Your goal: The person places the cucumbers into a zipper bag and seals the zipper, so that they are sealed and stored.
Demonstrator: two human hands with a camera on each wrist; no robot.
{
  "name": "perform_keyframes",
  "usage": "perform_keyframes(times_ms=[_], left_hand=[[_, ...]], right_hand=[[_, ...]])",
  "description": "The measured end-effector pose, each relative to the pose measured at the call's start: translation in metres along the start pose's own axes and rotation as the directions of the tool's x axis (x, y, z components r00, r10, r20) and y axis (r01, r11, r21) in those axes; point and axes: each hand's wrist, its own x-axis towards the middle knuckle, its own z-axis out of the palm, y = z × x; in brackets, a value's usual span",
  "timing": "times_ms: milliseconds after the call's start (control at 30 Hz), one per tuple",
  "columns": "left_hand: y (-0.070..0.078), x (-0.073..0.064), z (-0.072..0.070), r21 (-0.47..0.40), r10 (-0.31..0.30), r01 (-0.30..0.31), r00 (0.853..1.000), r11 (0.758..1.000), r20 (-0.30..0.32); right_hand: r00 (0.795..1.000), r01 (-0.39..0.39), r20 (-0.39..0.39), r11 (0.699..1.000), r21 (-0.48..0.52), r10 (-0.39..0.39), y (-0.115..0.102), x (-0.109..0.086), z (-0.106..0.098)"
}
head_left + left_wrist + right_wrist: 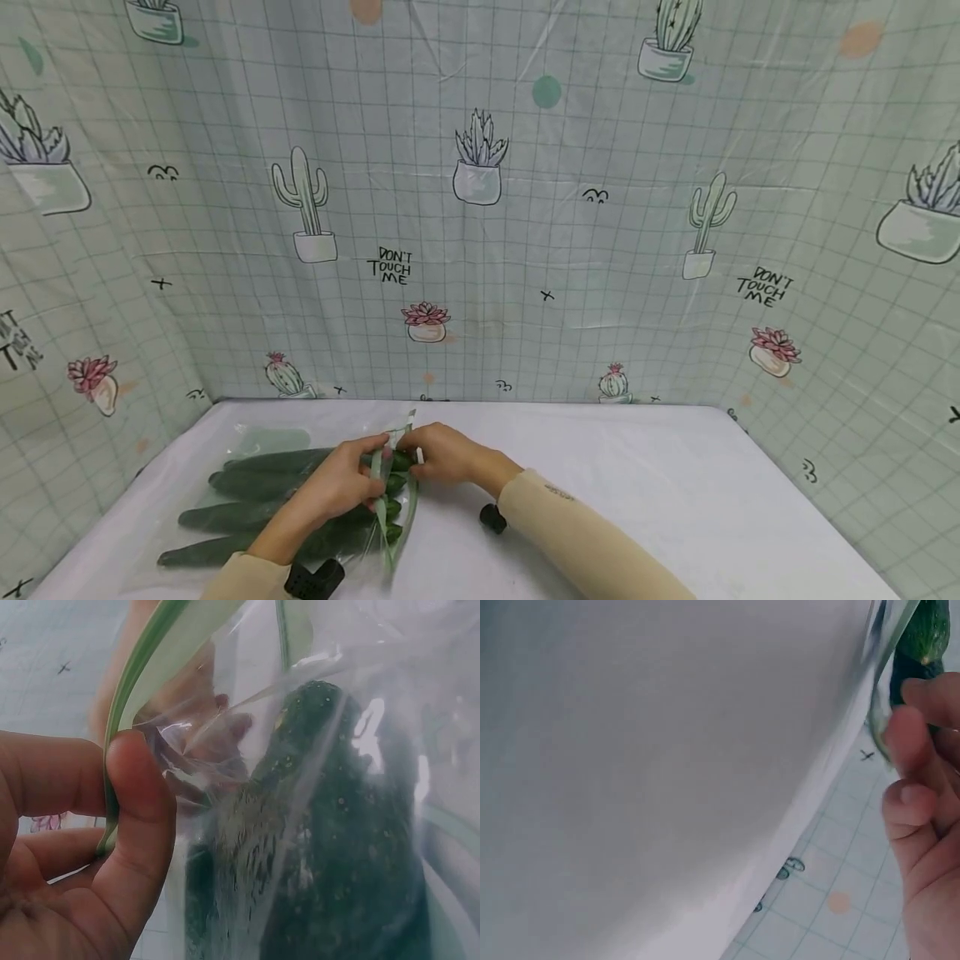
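A clear plastic zip bag [273,437] with green edge strips lies on the left of the table. Several dark green cucumbers [225,517] are inside it, their ends towards the mouth. My left hand [341,483] pinches one green strip of the mouth between thumb and fingers, plain in the left wrist view, where a large cucumber [337,825] shows through the plastic. At the far end of the mouth is my right hand [446,452], fingers bent near the cucumber ends. In the right wrist view no thing shows between its fingers [907,746]; contact with the bag is unclear.
A white cloth covers the table [637,492], its bare surface stretching to the right. A patterned grid curtain [525,250] stands behind and at both sides. Small black devices sit at the wrists, one by the left cuff [243,575].
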Motion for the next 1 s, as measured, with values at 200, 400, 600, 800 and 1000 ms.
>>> perform_keyframes(times_ms=[200, 400, 600, 800, 1000], left_hand=[[0.001, 0.000, -0.001, 0.019, -0.012, 0.012, 1.000, 1.000, -0.024], [0.001, 0.000, -0.001, 0.011, -0.015, 0.015, 0.999, 1.000, -0.029], [-0.001, -0.001, 0.000, -0.001, -0.018, 0.018, 0.999, 1.000, -0.034], [-0.001, -0.002, -0.001, -0.002, -0.016, 0.016, 0.999, 1.000, -0.033], [0.000, -0.002, 0.000, 0.021, -0.021, 0.021, 1.000, 1.000, -0.020]], right_hand=[[1.000, -0.013, 0.024, 1.000, -0.010, 0.013, -0.003, 0.005, 0.002], [0.997, -0.041, 0.061, 0.999, 0.016, 0.040, 0.002, 0.006, 0.004], [0.992, -0.068, 0.116, 0.995, 0.077, 0.059, 0.007, 0.004, 0.001], [0.988, -0.097, 0.127, 0.989, 0.111, 0.082, 0.009, 0.005, 0.001], [0.986, -0.127, 0.123, 0.983, 0.132, 0.110, 0.008, 0.006, 0.004]])
